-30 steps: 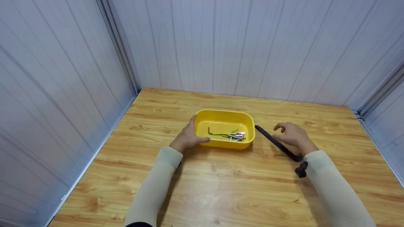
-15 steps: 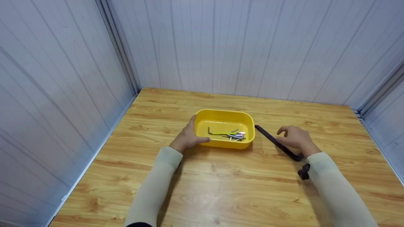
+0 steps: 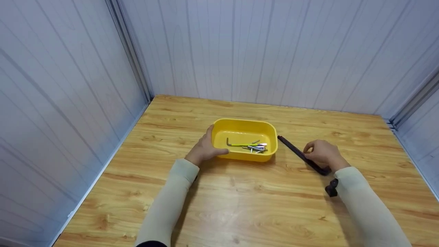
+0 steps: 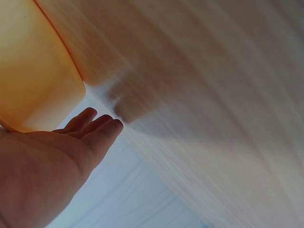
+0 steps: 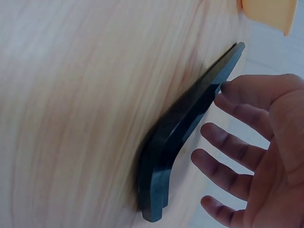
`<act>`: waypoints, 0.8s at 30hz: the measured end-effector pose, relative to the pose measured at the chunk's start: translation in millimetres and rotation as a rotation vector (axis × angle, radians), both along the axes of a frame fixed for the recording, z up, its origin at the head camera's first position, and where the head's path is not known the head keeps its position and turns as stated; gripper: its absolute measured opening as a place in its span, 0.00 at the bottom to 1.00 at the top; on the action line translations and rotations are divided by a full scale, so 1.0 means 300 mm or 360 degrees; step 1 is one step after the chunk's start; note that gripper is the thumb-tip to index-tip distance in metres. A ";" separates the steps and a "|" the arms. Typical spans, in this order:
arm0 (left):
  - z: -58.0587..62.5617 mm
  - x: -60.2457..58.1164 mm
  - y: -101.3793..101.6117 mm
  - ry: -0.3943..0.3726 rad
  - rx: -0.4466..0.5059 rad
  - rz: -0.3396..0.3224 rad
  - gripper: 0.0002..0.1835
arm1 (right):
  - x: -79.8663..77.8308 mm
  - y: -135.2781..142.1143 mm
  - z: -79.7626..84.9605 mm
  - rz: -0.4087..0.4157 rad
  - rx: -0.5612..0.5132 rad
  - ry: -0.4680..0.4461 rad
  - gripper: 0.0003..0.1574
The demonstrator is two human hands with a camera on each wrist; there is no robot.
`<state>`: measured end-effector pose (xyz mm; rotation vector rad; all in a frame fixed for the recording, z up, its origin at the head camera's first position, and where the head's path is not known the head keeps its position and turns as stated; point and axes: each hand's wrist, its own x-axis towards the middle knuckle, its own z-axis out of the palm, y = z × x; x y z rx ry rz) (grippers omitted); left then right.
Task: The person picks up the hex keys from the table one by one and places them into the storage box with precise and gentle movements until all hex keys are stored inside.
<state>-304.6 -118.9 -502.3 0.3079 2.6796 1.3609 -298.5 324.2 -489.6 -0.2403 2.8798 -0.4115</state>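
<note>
A yellow plastic box (image 3: 244,157) stands on the table, with a yellow-green, L-shaped hex key (image 3: 240,144) and several small metal screws (image 3: 256,149) inside. My left hand (image 3: 204,148) holds its left end, thumb over the front rim; in the left wrist view several fingers stick out beyond the wall. To the right lies a long black bar (image 3: 291,147), bent at its near end (image 5: 154,190). My right hand (image 3: 322,153) is over the bar, with thumb and index tips close together at its edge. Whether these tips pinch anything is not visible.
The wooden table (image 3: 240,206) meets a white panelled wall (image 3: 253,51) at the back, and another wall (image 3: 68,85) rises on the left. A small black device (image 3: 331,187) sits at the right wrist.
My right hand has shifted slightly right and nearer along the black bar, its thumb and index finger drawing together. The left hand, box and bar have stayed in place.
</note>
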 end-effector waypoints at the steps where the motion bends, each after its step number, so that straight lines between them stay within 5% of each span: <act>1: 0.000 -0.001 0.000 0.0004 0.0005 -0.0004 0.66 | 0.000 0.001 0.000 0.0002 -0.0003 -0.0003 0.16; 24: 0.010 0.003 0.000 -0.0043 -0.0048 0.0033 0.65 | -0.005 0.005 -0.003 -0.0050 -0.0050 0.0020 0.16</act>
